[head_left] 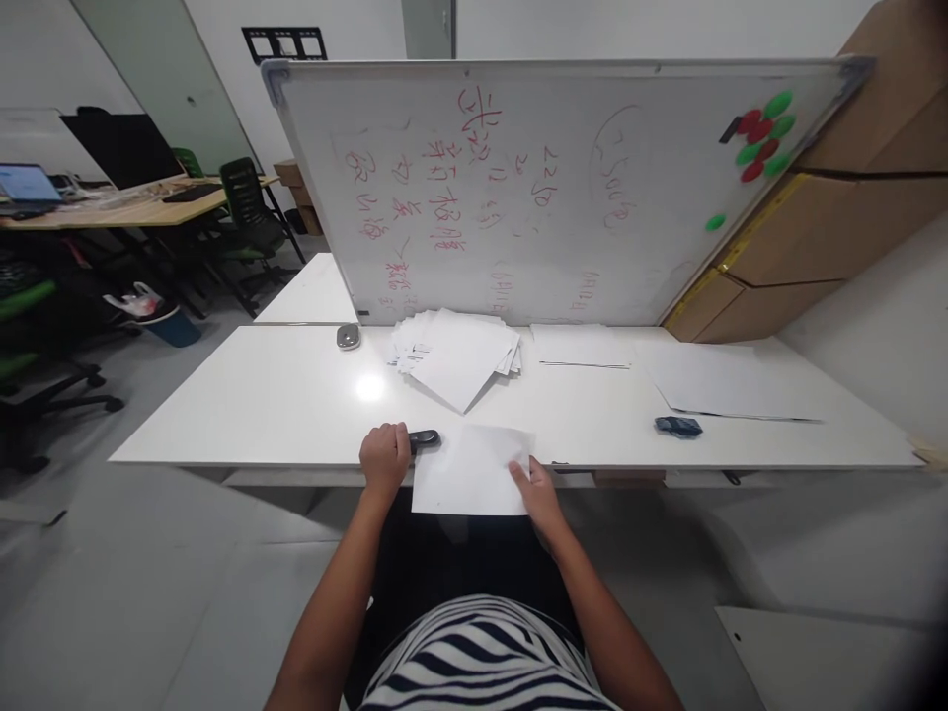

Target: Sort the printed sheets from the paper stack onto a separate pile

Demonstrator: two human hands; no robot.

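My left hand (384, 458) is closed round a black stapler (424, 438) at the near edge of the white table (296, 405). A white sheet of paper (470, 469) hangs partly over that edge. My right hand (534, 491) pinches its lower right corner. The stapler's tip lies at the sheet's upper left corner.
A fanned pile of white sheets (457, 354) lies mid-table, with more sheets (583, 347) and a large sheet (722, 385) to the right. A dark small object (677, 426) and a grey round one (348, 337) sit on the table. A whiteboard (548, 188) stands behind.
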